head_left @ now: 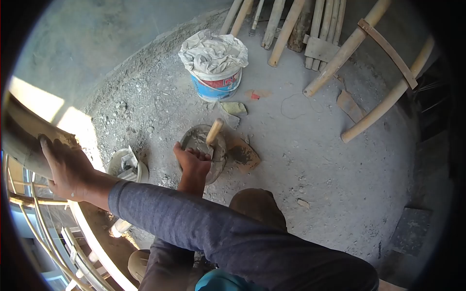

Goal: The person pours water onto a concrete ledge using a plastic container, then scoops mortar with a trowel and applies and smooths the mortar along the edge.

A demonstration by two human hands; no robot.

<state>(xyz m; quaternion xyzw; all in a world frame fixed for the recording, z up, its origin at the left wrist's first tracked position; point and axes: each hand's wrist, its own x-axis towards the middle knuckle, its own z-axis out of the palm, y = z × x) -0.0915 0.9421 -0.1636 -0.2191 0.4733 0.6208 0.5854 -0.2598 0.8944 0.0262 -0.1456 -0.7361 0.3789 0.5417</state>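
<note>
Trowel (214, 131) stands in bowl (191, 139), beside left hand (193, 164): fingers curled, hold unclear. Right hand (72, 170) lies on pole (24, 140); closure unclear. Trowel probably light, stiff (slippery if wet); best held by its handle.

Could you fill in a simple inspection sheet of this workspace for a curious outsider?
Surface: rough grey floor, gritty at left.
Job's things: round grey bowl with a light wooden handle standing up from it; large dark curved piece at far left.
Clutter: blue, red and white bucket topped with a crumpled pale sheet; small pale bucket holding scraps; round wooden poles.
Grippers: none, bare hands; left hand at the bowl, its grip unclear; right hand on the curved piece.
Cables: nothing seen for certain; a thin looping line on the floor could be wire or string.
Surroundings: sunlit patch at left.
</note>
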